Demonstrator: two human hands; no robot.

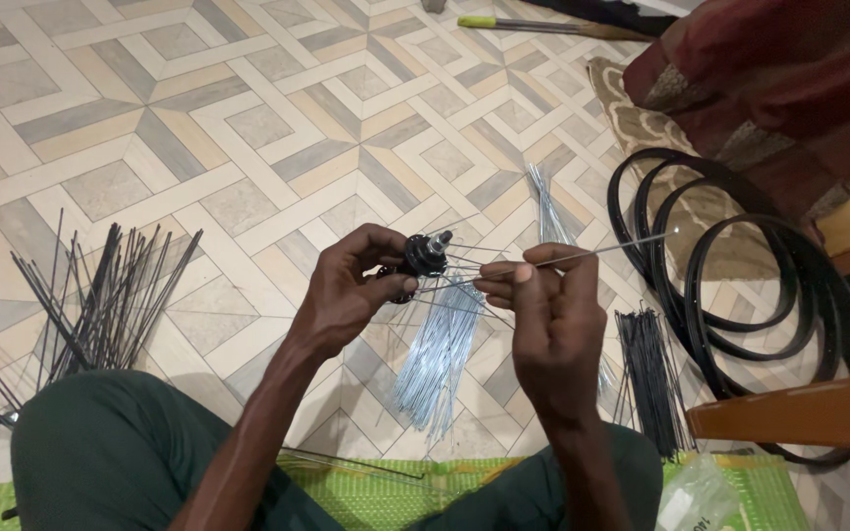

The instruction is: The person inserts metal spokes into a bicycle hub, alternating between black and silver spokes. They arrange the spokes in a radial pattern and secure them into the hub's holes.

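Observation:
My left hand [351, 285] grips a black wheel hub [423, 254] held above the tiled floor, with a few thin spokes sticking out of it toward the right. My right hand [543, 305] pinches a silver spoke [602, 250] between thumb and fingers; its left end points at the hub and its right end reaches toward the rims. Under both hands lies a bundle of silver spokes [440, 354] on the floor.
A spread pile of black spokes [100, 295] lies at the left. Another bunch of black spokes [646, 374] sits at the right beside several black wheel rims [740, 285]. A wooden furniture leg [799, 413], dark red cloth [769, 79] and a green mat [386, 492] border the spot.

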